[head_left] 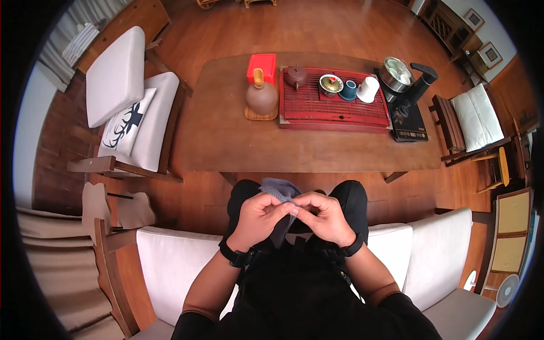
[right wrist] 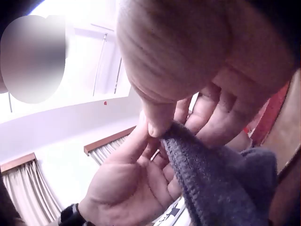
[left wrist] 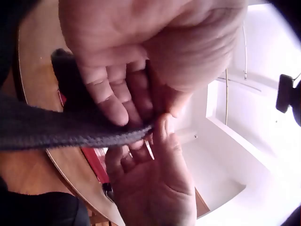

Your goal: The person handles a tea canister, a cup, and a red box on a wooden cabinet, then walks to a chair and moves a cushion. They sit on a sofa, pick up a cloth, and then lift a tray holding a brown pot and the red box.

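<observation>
A dark grey cloth [head_left: 281, 188] with a stitched edge hangs between both hands above the lap. My left hand [head_left: 258, 218] pinches its edge between thumb and fingers, and my right hand [head_left: 326, 218] pinches it right beside, the thumbs meeting. In the left wrist view the cloth [left wrist: 56, 129] stretches out to the left from the fingertips of my left hand [left wrist: 150, 52]. From under the right thumb, in the right wrist view, the cloth [right wrist: 216, 183] spreads down and right; my right hand [right wrist: 188, 61] is above it.
Beyond the knees stands a wooden table [head_left: 226, 141]. On it are a brown jug [head_left: 262, 100], a red box [head_left: 262, 67], a red tea tray [head_left: 334, 120] with a teapot [head_left: 296, 76] and cups, and a black hot plate [head_left: 410, 135] with a pot [head_left: 396, 75]. Chairs flank the table.
</observation>
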A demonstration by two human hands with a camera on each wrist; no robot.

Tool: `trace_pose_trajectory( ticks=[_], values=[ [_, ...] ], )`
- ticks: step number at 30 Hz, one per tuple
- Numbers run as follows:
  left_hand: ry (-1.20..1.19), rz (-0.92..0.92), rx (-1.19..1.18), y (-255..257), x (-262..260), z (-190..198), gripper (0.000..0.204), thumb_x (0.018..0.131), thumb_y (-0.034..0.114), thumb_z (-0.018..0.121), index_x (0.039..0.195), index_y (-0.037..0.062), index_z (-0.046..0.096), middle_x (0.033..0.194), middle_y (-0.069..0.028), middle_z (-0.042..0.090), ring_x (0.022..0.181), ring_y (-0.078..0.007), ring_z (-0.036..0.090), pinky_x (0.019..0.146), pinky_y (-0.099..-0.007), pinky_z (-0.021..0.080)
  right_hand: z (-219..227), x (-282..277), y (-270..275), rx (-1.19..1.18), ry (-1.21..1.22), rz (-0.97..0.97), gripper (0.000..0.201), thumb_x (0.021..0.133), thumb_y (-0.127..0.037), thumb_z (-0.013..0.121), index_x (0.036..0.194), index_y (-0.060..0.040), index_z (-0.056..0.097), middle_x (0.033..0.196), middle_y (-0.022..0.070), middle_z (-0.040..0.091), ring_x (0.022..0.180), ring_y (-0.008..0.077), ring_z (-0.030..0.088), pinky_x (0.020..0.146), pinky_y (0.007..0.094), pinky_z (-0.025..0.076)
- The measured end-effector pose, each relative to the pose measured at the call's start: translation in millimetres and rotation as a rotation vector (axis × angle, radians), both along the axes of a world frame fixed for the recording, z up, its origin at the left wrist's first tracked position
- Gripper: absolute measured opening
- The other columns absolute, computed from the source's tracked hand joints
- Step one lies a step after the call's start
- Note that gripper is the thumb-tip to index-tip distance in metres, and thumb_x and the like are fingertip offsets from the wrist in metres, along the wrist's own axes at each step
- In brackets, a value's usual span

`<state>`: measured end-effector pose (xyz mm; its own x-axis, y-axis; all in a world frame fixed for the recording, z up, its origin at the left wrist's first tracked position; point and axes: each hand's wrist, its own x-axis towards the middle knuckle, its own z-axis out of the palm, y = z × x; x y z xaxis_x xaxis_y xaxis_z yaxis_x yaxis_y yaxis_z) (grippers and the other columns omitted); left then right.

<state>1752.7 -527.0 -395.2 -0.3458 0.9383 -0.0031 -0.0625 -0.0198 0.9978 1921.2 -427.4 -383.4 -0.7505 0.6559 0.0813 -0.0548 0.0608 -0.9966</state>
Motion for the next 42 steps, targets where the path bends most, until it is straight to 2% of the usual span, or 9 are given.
trace_pose_trajectory(
  ticks=[7, 11, 15, 20, 27, 32, 35, 39, 42],
  values=[
    [0.094, 0.023, 0.044, -2.7, -3.1, 0.4, 0.022, 0.090, 0.012, 0.078, 0.078, 0.0007, 0.064, 0.073, 0.0047, 0.056, 0.065, -0.0019, 0.049, 0.056, -0.0206, 0.040, -14.5, 0.9, -4.0, -0.222, 0.076, -0.058, 0.010, 0.097, -0.007, 0.068, 0.104, 0.0003, 0.068, 0.091, -0.0010, 0.068, 0.078, 0.0055, 0.063, 0.071, 0.0214, 0.052],
    [0.112, 0.104, 0.018, -11.5, -13.1, 6.2, 0.027, 0.092, 0.007, 0.074, 0.076, 0.0031, 0.052, 0.070, 0.0051, 0.046, 0.065, -0.0015, 0.043, 0.056, -0.0201, 0.036, -22.4, 16.9, 22.4, -0.580, 0.188, -0.488, 0.015, 0.104, -0.021, 0.058, 0.099, -0.0070, 0.063, 0.086, -0.0037, 0.061, 0.075, 0.0051, 0.053, 0.070, 0.0231, 0.046],
    [0.118, 0.325, 0.058, -20.1, -32.7, -11.9, 0.024, 0.091, -0.005, 0.063, 0.076, 0.0061, 0.048, 0.076, 0.0043, 0.049, 0.068, -0.0014, 0.045, 0.059, -0.0194, 0.038, -4.3, 29.9, 55.3, -0.383, 0.412, -0.775, 0.015, 0.105, -0.018, 0.055, 0.102, -0.0046, 0.060, 0.095, -0.0007, 0.062, 0.086, 0.0063, 0.054, 0.082, 0.0242, 0.045],
    [0.056, 0.284, 0.027, -26.0, -38.5, -27.0, 0.016, 0.093, -0.009, 0.055, 0.084, 0.0021, 0.048, 0.116, -0.0114, 0.059, 0.085, -0.0114, 0.065, 0.077, -0.0276, 0.059, 22.2, 47.3, 62.7, -0.080, 0.363, -0.696, 0.014, 0.106, -0.015, 0.054, 0.110, -0.0029, 0.060, 0.099, -0.0003, 0.064, 0.087, 0.0048, 0.057, 0.082, 0.0215, 0.047],
    [-0.151, 0.231, 0.082, -28.8, -28.8, -37.8, 0.021, 0.092, -0.013, 0.054, 0.109, 0.0002, 0.052, 0.109, -0.0101, 0.065, 0.096, -0.0110, 0.066, 0.080, -0.0250, 0.054, 37.4, 48.2, 49.5, 0.305, 0.132, -0.455, 0.010, 0.100, 0.002, 0.057, 0.106, -0.0001, 0.064, 0.117, 0.0063, 0.059, 0.092, 0.0077, 0.055, 0.082, 0.0208, 0.044],
    [-0.047, -0.103, 0.014, -31.8, -21.0, -20.7, 0.068, 0.090, -0.009, 0.064, 0.151, 0.0038, 0.038, 0.124, -0.0072, 0.063, 0.117, -0.0143, 0.060, 0.101, -0.0309, 0.046, 48.8, 42.0, 40.7, 0.295, 0.276, -0.453, 0.011, 0.099, 0.005, 0.053, 0.102, -0.0030, 0.061, 0.118, 0.0093, 0.058, 0.100, 0.0121, 0.054, 0.091, 0.0252, 0.043],
    [0.221, -0.209, -0.112, -31.1, -18.4, -1.1, 0.094, 0.081, 0.009, 0.083, 0.157, 0.0041, 0.027, 0.153, -0.0166, 0.041, 0.141, -0.0270, 0.044, 0.114, -0.0414, 0.036, 56.2, 38.3, 34.0, 0.252, 0.357, -0.370, 0.013, 0.098, 0.006, 0.052, 0.100, -0.0039, 0.059, 0.118, 0.0110, 0.058, 0.102, 0.0138, 0.054, 0.092, 0.0267, 0.042],
    [0.263, -0.204, -0.067, -21.7, -13.8, 23.8, 0.119, 0.071, 0.022, 0.093, 0.160, 0.0036, 0.016, 0.161, -0.0200, 0.029, 0.148, -0.0335, 0.033, 0.118, -0.0464, 0.031, 76.0, 35.4, 20.4, 0.241, 0.317, -0.146, 0.013, 0.094, 0.006, 0.055, 0.095, -0.0041, 0.062, 0.115, 0.0133, 0.061, 0.102, 0.0186, 0.059, 0.089, 0.0302, 0.046],
    [0.270, -0.248, 0.247, -8.1, -5.2, 53.4, 0.128, 0.064, 0.030, 0.097, 0.159, 0.0011, 0.017, 0.160, -0.0204, 0.028, 0.148, -0.0315, 0.032, 0.118, -0.0426, 0.031, 89.7, 26.7, 13.3, 0.337, 0.219, 0.046, 0.019, 0.086, 0.012, 0.057, 0.088, -0.0041, 0.067, 0.108, 0.0113, 0.065, 0.099, 0.0230, 0.064, 0.085, 0.0330, 0.051]
  ],
)
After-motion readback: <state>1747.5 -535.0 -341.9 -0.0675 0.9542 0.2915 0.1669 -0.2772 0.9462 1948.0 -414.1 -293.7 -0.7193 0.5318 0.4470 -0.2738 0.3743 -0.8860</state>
